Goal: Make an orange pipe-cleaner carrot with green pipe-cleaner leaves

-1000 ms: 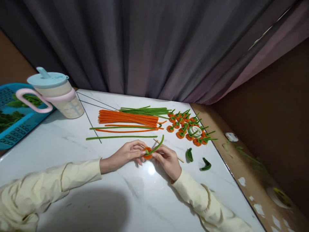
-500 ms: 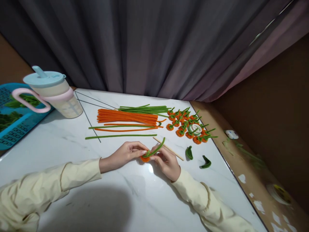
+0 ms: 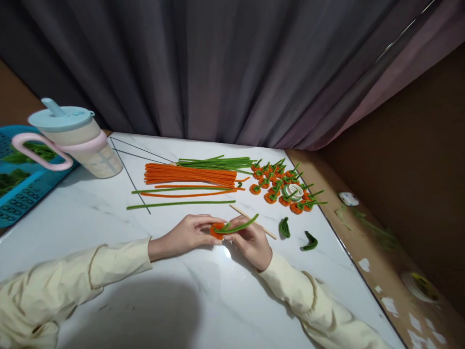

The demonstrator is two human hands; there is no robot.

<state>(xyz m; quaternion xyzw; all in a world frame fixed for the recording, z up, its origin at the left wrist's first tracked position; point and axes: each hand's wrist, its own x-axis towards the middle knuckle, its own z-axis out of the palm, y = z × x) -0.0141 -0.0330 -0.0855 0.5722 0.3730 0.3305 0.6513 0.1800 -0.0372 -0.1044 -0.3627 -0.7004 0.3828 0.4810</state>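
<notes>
The left hand (image 3: 189, 233) and the right hand (image 3: 250, 240) meet low over the middle of the white bench (image 3: 203, 291). Between them is a small orange coil (image 3: 217, 230) with a green stem (image 3: 238, 226) stuck in it. The left fingers are closed on the coil from the left side. The right fingers pinch the stem near the coil, and the stem pokes out to the right, over the right hand. Both hands are shut tight on this little piece, and the wrists rest on the bench.

There is lots of bare bench in front of the hands, toward the person, and more to the left. The right edge of the bench runs close by, slanting away, with a brown floor past it. A dark curtain (image 3: 218, 72) hangs along the far edge.

A thin wooden stick (image 3: 267, 233) lies just behind the right hand; I cannot tell if it touches. Two bent green bits (image 3: 285, 228) lie near it on the right. Farther back lie one long green wire (image 3: 181, 204), then a bunch of orange wires (image 3: 189, 175) and a bunch of green wires (image 3: 218, 162). To their right sits a heap of done orange flowers (image 3: 283, 186) with a tape roll (image 3: 293, 191) on it. A big cup (image 3: 74, 140) with a pink handle stands at the far left, next to a blue basket (image 3: 18, 194).
</notes>
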